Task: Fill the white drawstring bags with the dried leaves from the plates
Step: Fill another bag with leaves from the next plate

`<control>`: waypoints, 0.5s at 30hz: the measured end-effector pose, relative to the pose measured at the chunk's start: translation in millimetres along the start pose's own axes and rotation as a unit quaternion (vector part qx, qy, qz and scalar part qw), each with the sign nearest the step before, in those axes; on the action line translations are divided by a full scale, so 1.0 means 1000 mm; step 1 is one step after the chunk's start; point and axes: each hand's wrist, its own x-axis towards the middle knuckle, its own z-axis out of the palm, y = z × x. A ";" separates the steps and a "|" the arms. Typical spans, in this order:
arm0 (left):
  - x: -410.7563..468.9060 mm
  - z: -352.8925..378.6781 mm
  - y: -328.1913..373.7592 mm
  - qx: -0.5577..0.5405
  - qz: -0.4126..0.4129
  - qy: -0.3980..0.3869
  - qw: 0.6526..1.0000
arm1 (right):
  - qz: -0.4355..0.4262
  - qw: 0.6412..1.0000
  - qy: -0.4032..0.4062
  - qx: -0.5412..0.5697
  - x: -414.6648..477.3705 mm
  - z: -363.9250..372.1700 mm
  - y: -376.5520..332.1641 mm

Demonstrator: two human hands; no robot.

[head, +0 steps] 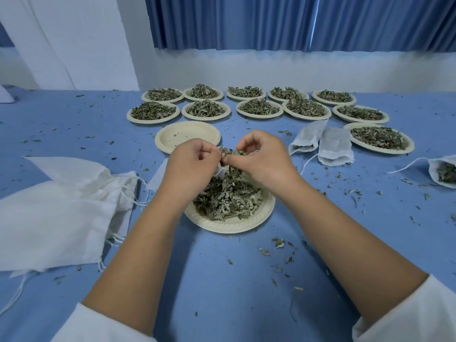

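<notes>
We are working over the pale round paper plate of dried green leaves nearest us on the blue-covered counter, and both of our hands are meeting just above its far edge. Our left hand is pinching with its grip closed on what looks like the rim of a small white drawstring bag, though most of that bag is hidden behind our fingers, so we cannot tell which way its long axis is running; its mouth seems to be facing up toward us. Our right hand is closing its grip on a tuft of leaves right at that opening. Judging by the layout, we are only at the start: one empty paper plate is sitting just beyond our hands, while eleven heaped plates are waiting in rows farther back and to the right. Two filled white bags are lying side by side to the right, their long axes running away from us and their open ends toward us, strings trailing. Another part-filled bag is lying at the right edge, with leaves showing at its mouth. A stack of flat unused white bags is resting to our left, cords hanging toward the middle of the counter.
</notes>
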 end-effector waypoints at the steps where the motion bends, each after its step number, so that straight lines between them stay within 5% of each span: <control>1: 0.000 0.000 0.001 -0.003 -0.002 -0.002 1.000 | 0.001 1.000 0.000 -0.001 -0.001 0.002 0.001; 15: 0.002 -0.001 0.002 -0.083 -0.031 0.000 0.996 | 0.017 0.997 0.008 0.073 -0.008 0.008 -0.001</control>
